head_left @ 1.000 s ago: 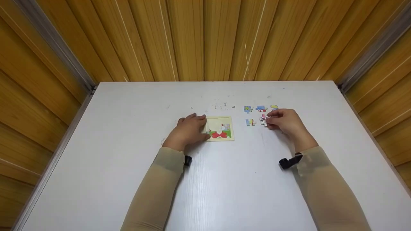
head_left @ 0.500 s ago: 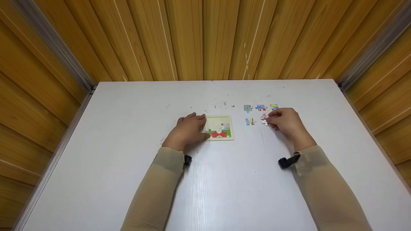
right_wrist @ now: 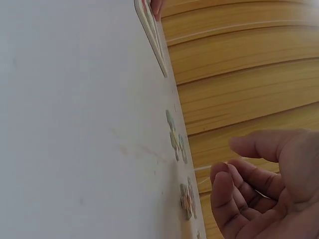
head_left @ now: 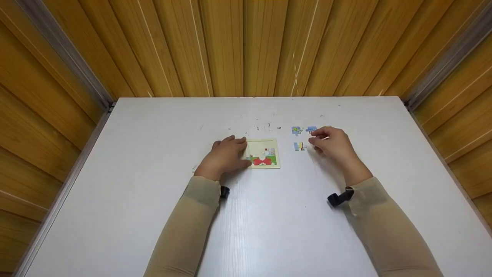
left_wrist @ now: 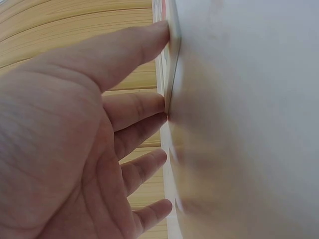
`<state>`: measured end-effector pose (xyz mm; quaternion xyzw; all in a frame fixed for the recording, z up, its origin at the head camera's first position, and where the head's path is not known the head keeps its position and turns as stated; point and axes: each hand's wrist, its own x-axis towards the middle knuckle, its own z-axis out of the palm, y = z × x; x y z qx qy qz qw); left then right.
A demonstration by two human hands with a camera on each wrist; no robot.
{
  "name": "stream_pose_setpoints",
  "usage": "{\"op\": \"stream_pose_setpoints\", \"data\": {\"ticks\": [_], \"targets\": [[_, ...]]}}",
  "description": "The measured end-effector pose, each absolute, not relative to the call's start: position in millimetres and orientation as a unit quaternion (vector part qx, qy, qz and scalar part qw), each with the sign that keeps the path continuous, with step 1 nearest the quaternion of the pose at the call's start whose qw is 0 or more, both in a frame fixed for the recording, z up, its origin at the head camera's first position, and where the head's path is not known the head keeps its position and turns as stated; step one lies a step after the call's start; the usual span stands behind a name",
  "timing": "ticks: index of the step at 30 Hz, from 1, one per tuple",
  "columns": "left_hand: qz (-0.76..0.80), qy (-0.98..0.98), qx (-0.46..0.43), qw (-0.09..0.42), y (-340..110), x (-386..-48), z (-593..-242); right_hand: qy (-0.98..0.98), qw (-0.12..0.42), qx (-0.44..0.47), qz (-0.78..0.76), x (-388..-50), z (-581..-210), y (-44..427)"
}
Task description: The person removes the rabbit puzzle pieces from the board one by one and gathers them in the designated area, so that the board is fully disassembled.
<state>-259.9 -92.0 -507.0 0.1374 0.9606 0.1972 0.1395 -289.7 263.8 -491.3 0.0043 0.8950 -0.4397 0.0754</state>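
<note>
Head view shows thin beige sleeves [head_left: 178, 231], cut off below, over a smooth white tabletop [head_left: 276, 231], with small black devices [head_left: 340, 198] at the wrists. Beyond them, the left hand [head_left: 225, 157] lies spread, thumb and fingertips touching a flat square puzzle tray [head_left: 278, 154] and covering part of its pale left rim; red and green picture pieces [head_left: 262, 161] line its near side. Right of it, the right hand [head_left: 333, 145] hangs with thumb and bent fingers apart, partly covering loose knobbed pieces [head_left: 298, 146], blurred in the right wrist view. Ribbed wood-grain panels [head_left: 223, 46] stand behind.
</note>
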Motion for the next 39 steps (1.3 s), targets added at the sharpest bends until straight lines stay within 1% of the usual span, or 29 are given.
{"op": "stream_pose_setpoints", "data": {"ticks": [5,11,18,25,30,39], "targets": [[0.2,0.961,0.141,0.133,-92,-261,-507,0.885,0.058,-0.035,-0.461,-284,-483,246],[0.203,0.96,0.139,0.133,-92,-259,-509,0.865,0.08,-0.047,-0.494,-284,-474,217],[0.208,0.959,0.137,0.132,-90,-261,-508,0.838,0.093,-0.058,-0.534,-282,-467,186],[0.205,0.96,0.136,0.131,-88,-266,-505,0.829,0.122,-0.063,-0.542,-281,-478,177],[0.191,0.963,0.138,0.134,-89,-267,-503,0.827,0.131,-0.06,-0.544,-282,-488,176],[0.198,0.96,0.147,0.134,-88,-265,-504,0.864,0.17,-0.069,-0.468,-279,-503,171]]}}
